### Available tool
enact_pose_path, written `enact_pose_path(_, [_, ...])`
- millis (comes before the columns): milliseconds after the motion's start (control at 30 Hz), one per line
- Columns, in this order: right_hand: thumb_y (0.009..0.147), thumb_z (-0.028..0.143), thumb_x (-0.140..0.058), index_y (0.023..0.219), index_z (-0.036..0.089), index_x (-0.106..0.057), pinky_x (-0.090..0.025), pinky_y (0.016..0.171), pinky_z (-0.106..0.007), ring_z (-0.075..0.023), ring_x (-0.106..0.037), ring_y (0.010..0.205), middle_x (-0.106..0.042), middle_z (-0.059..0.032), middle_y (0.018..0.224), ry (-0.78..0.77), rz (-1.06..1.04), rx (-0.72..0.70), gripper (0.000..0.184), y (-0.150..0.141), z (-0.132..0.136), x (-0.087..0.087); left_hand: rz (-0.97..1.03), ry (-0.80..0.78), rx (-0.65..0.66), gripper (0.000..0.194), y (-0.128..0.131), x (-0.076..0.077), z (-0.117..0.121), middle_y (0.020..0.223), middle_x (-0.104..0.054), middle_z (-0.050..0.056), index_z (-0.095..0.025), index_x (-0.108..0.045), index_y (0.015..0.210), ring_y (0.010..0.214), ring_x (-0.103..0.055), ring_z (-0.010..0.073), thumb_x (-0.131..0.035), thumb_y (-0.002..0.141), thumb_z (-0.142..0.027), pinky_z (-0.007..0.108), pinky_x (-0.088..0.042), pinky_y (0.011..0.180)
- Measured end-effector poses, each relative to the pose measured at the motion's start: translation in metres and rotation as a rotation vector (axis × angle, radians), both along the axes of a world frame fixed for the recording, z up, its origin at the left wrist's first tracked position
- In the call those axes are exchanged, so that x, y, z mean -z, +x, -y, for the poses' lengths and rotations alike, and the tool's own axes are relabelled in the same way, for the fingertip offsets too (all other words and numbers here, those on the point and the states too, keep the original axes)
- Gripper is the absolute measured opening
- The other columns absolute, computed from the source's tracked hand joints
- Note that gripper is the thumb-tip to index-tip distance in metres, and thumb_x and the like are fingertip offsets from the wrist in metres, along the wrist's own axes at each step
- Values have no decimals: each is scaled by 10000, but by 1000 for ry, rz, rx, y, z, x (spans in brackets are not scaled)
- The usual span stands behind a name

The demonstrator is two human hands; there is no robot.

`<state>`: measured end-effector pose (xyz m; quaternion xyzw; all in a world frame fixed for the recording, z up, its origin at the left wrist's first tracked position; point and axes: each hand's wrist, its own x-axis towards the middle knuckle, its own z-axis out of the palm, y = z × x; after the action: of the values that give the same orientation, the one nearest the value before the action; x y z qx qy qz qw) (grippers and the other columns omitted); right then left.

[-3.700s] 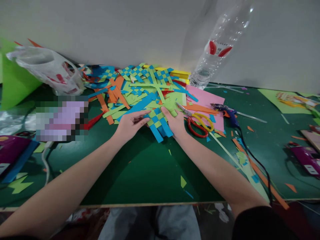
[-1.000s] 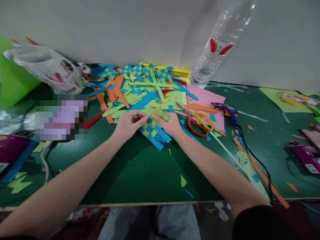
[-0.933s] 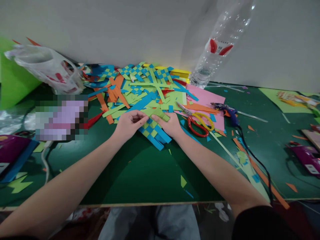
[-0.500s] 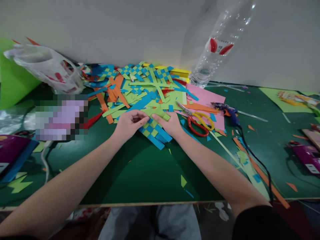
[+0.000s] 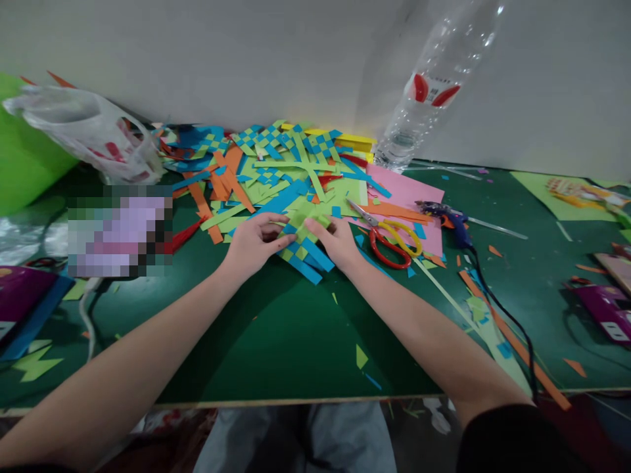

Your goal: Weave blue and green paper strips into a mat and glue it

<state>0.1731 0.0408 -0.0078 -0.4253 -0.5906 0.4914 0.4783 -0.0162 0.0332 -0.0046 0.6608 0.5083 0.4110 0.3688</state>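
Between my hands is a woven piece of blue and light green paper strips (image 5: 300, 249), its loose blue ends pointing toward me. My left hand (image 5: 256, 242) pinches its left edge, thumb on top and fingers curled behind. On the other side, my right hand (image 5: 338, 242) grips the right edge with its thumb pressed on a green strip; the fingers beneath are partly hidden. Behind the weave lies a heap of green, blue and orange paper strips (image 5: 286, 164). Scissors (image 5: 389, 240) with one red and one yellow handle rest just right of my right hand.
A blue glue gun (image 5: 456, 226) with a dark cord lies at the right by pink paper (image 5: 394, 190). A clear plastic bottle (image 5: 434, 92) leans against the wall. At the left are a white plastic bag (image 5: 98, 135) and a blurred-out flat object (image 5: 118, 233). Paper scraps dot the green table (image 5: 276, 361).
Both hands stay on the woven paper, which has shifted slightly up and tilted. My left fingers have loosened and spread a little, and more of the green weave shows between my hands.
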Motion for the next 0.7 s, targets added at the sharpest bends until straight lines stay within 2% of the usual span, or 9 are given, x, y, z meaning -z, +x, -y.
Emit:
enact_pose_path(67, [809, 617, -620, 803, 208, -679, -515, 673, -301, -153, -606, 691, -638, 4, 710, 8, -38, -8, 413, 0, -3, 2, 40, 34, -105, 426, -2, 3, -2, 682, -669, -8, -213, -656, 1016, 629, -639, 170, -764, 711, -490, 312, -537, 619])
enact_pose_path(167, [817, 591, -628, 922, 228, -710, -521, 789, -307, -164, -650, 862, -709, -20, 912, 56, -66, -1, 387, 0, -6, 4, 123, 98, -267, 442, -6, 6, -5, 774, -697, 5, -219, -662, 1049, 772, -687, 195, -781, 704, -467, 340, -573, 739])
enact_pose_path(233, [798, 562, -663, 972, 232, -719, -520, 828, -312, -170, -655, 936, -722, -36, 1024, 79, -69, 12, 377, 0, -7, 5, 186, 111, -322, 426, -7, 7, -6, 855, -718, 20, -220, -665, 1042, 846, -700, 204, -791, 702, -444, 345, -580, 789])
enact_pose_path(367, [761, 481, -721, 962, 201, -721, -538, 759, -309, -167, -673, 856, -738, -57, 1010, 87, -21, 62, 345, -1, -7, 5, 243, 87, -312, 364, -6, 6, -6, 927, -733, 31, -224, -657, 1009, 887, -708, 203, -785, 721, -406, 344, -588, 814])
enact_pose_path(467, [803, 428, -681, 944, 196, -719, -541, 765, -315, -167, -688, 844, -751, -52, 970, 99, 32, 102, 275, -1, -6, 5, 224, 61, -280, 378, -4, 4, -4, 946, -736, 38, -223, -663, 1011, 913, -707, 215, -795, 710, -411, 353, -589, 826])
enact_pose_path(600, [847, 379, -644, 919, 206, -728, -540, 782, -313, -173, -696, 867, -759, -37, 961, 179, 127, 130, 205, -2, -2, 3, 275, 21, -152, 391, -2, 2, -3, 1052, -734, 35, -237, -688, 1054, 959, -699, 221, -790, 722, -417, 357, -591, 841])
enact_pose_path(700, [876, 372, -627, 917, 223, -735, -544, 811, -299, -175, -699, 918, -761, -21, 979, 272, 185, 96, 189, -3, 2, 3, 305, -4, -151, 341, -2, 2, -3, 1011, -743, 24, -241, -718, 987, 924, -702, 228, -789, 721, -441, 357, -604, 788])
